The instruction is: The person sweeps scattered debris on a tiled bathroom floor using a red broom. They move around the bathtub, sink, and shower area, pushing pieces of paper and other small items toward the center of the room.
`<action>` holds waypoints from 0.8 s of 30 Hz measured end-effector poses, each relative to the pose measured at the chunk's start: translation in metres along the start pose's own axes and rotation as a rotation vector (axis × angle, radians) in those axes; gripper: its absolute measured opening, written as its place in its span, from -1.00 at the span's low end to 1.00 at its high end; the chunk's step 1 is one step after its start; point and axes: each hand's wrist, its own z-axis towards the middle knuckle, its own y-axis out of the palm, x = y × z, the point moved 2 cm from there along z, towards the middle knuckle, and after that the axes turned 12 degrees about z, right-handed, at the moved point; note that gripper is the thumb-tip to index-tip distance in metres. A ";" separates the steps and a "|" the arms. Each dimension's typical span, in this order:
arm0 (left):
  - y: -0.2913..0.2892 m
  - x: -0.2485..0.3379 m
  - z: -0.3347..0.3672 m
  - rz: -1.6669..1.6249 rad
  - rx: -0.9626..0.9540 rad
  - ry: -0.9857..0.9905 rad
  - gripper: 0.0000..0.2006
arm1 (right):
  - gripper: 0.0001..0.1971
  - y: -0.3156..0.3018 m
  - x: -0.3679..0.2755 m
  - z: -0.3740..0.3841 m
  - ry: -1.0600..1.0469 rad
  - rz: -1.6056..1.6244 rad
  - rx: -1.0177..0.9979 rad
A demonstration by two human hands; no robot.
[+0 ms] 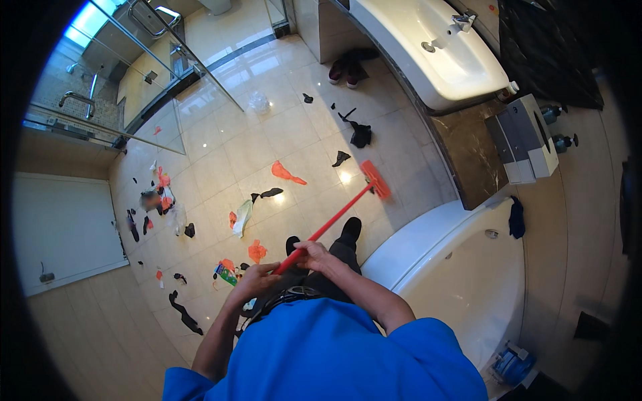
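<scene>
Both of my hands are closed round the red handle of a long broom (340, 214). My left hand (254, 281) is at the near end of the handle, by my waist. Farther along, my right hand (313, 256) grips it in front of my dark trousers. The handle slants away to the right, and the broom's orange-red head (376, 179) is down at the tiled floor; its bristles cannot be made out. Near the head lie a black scrap (341, 158) and a crumpled black piece (361, 135). An orange plastic scrap (287, 172) lies to its left.
A white bathtub (408, 250) curves close on my right, below a counter with a white washbasin (441, 60). Dark shoes (344, 73) stand under the counter. Litter, including a clear plastic bag (177, 217), lies across the left floor. A glass shower (93, 93) stands far left, above a white door (70, 230).
</scene>
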 end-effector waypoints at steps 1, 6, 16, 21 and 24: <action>-0.007 -0.001 -0.011 -0.026 -0.013 -0.033 -0.61 | -0.84 0.010 0.007 -0.001 0.015 -0.003 -0.026; -0.020 0.013 -0.020 -0.095 -0.055 -0.074 -0.58 | -0.84 0.022 0.010 -0.007 -0.044 0.029 -0.032; 0.059 0.083 0.086 -0.108 -0.298 0.067 -0.62 | -0.85 -0.106 -0.059 -0.029 -0.288 0.253 0.243; 0.099 0.138 0.124 -0.009 -0.293 0.084 -0.62 | -0.83 -0.155 -0.104 -0.054 -0.411 0.333 0.262; 0.113 0.151 0.160 0.044 -0.309 0.127 -0.58 | -0.83 -0.159 -0.128 -0.072 -0.465 0.299 0.295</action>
